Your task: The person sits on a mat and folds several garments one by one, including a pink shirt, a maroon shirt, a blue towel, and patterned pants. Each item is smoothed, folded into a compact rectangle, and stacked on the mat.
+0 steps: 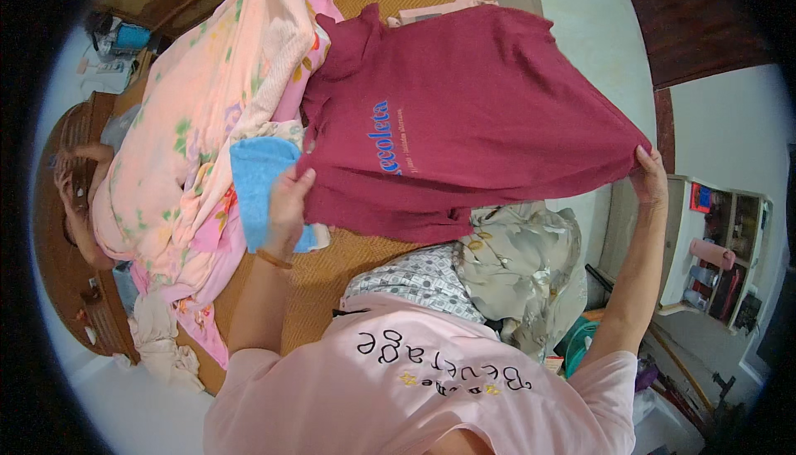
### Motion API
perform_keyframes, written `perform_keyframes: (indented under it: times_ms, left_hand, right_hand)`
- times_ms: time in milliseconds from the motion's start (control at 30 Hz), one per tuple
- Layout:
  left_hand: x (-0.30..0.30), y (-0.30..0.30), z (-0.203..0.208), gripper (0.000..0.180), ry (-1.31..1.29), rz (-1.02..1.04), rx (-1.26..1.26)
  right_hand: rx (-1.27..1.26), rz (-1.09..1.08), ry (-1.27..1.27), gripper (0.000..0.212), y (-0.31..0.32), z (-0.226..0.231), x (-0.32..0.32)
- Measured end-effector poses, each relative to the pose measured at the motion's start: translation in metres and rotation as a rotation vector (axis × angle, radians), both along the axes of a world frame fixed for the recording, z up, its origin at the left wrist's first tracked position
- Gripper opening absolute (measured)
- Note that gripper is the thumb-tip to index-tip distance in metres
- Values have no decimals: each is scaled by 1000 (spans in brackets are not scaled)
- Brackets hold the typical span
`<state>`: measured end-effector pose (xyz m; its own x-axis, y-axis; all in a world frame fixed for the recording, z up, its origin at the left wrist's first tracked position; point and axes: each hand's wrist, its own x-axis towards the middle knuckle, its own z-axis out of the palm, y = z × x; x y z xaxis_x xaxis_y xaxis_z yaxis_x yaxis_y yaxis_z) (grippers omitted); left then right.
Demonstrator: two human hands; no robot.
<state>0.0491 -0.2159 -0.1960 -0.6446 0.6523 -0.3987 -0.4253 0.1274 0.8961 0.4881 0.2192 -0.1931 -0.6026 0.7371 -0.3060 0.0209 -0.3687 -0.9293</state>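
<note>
The maroon garment [473, 115] is spread out in front of you, above the woven mat [319, 293] on the bed, its blue lettering facing up; how much of it rests on the mat cannot be told. Your left hand [288, 202] pinches its near left edge between thumb and fingers, and your right hand [650, 175] pinches the corner at the far right, thumb on top, so the lower edge runs between them with a slight sag. The step in hand looks like opening the cloth out and straightening it. Its upper left part is bunched beside the peach blanket [195, 115], so the next move seems to call for a firm pinch at both ends and an even pull to free those creases before any edges are brought together. Watch the blue cloth [264, 181] just beside your left hand, since the garment could drag it along. Nearer you, below the lower edge, lie a grey-and-white patterned fabric [406, 277] and a crumpled olive-grey floral cloth [526, 260]; farther out on the right, well apart from the garment, stands a white shelf unit [676, 244].
</note>
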Motion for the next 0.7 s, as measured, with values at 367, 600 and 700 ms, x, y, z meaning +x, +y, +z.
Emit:
perform_keyframes:
  times_ms: [367, 600, 700]
  left_hand:
    - [-72, -17, 134, 21, 686, 369, 523]
    - [-43, -38, 215, 31, 1066, 896, 220]
    - [-47, -19, 203, 31, 1012, 812, 162]
  right_hand:
    - [394, -233, 308, 34, -65, 126, 31]
    - [246, -502, 534, 47, -151, 138, 88]
    - [345, -436, 376, 39, -159, 119, 83]
